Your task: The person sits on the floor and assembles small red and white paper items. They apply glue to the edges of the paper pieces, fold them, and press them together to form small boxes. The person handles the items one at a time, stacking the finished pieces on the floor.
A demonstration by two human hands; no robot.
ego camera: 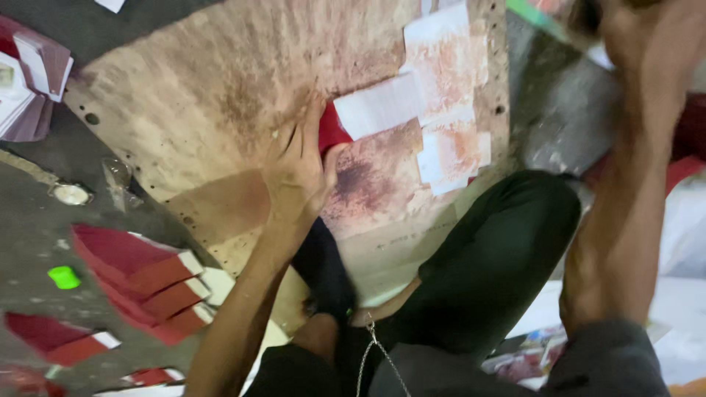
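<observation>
My left hand (298, 162) presses down on a red-and-white paper envelope (368, 114) lying on a stained brown board (220, 95), fingers spread over its red end. My right hand (640, 29) is raised at the top right edge of the view, blurred, and its fingers are partly cut off; I cannot tell whether it holds anything. White stained paper sheets (445, 88) lie on the board just right of the envelope. My dark-trousered leg (493, 257) is folded below the board.
Stacks of red-and-white envelopes (147, 283) lie on the grey floor at lower left, with more (29, 81) at the upper left edge. A small green object (64, 277) and a round metal lid (70, 193) sit on the floor. Printed papers (529, 353) lie at lower right.
</observation>
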